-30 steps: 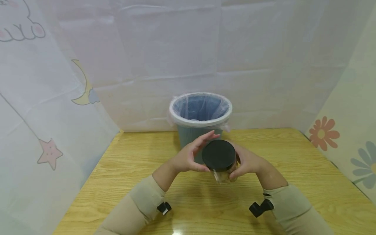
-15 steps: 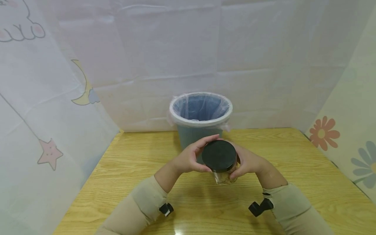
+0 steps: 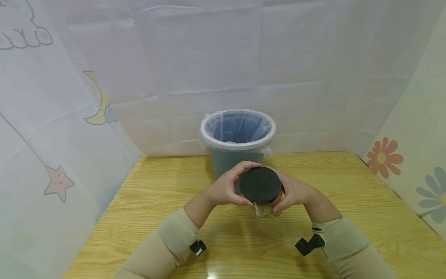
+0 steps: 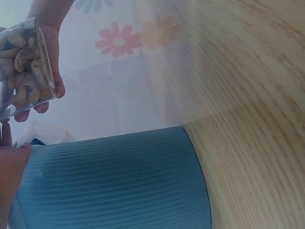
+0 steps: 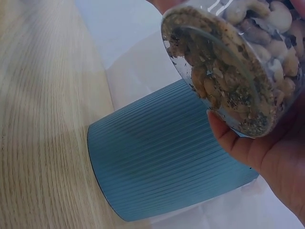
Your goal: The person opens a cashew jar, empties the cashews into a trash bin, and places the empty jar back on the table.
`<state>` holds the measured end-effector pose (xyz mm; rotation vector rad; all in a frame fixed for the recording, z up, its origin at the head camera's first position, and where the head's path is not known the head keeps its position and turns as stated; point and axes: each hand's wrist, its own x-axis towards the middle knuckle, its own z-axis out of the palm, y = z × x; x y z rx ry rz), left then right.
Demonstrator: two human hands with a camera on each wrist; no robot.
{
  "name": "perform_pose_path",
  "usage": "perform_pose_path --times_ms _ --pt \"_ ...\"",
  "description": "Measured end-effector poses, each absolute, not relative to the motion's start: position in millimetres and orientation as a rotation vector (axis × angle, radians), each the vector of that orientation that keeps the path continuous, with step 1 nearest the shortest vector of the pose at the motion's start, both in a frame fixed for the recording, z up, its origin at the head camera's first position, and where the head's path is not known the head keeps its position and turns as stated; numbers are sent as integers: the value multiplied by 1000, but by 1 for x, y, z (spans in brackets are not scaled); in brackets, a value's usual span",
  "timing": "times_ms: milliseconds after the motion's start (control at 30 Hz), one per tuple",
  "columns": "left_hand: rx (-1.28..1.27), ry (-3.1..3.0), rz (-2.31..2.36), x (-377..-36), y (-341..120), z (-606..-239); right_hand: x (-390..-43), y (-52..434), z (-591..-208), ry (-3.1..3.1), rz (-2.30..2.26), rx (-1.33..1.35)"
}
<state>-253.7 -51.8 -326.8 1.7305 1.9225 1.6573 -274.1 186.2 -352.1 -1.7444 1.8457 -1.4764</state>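
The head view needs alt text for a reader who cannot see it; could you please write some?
Two hands hold a clear jar of nuts above a wooden table: the left hand grips its black lid, the right hand grips the jar's body. Behind stands a blue bin lined with a clear bag, before pale printed curtains.

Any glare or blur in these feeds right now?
Head view: sharp, with ceiling-light glare on the table near its front edge. Left wrist: the table looks smeared beside the bin. Right wrist: the jar is crisp, the table soft.
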Motion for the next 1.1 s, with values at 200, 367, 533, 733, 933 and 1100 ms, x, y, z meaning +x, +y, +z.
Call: perform_pose_path --times_ms 200,367,533,733,933,1100 --pt "1698 1899 1665 -254 -52 -328 -275 188 -352 1840 -1479 -1731" --pt "1709 1907 1685 -255 -50 -329 -277 188 -352 1840 -1485 -1732" --pt "1672 1967 1723 -253 -48 -332 -277 188 -352 1886 -1489 -1728" --pt "1620 2000 1786 -252 -47 -336 -276 191 -354 1991 -1498 -1638" --pt "1587 2058 1849 -251 -45 -337 -276 190 -354 2078 -1500 -1591" --pt "1496 2164 1880 -248 -45 -337 -273 188 -352 2171 -1496 -1522"
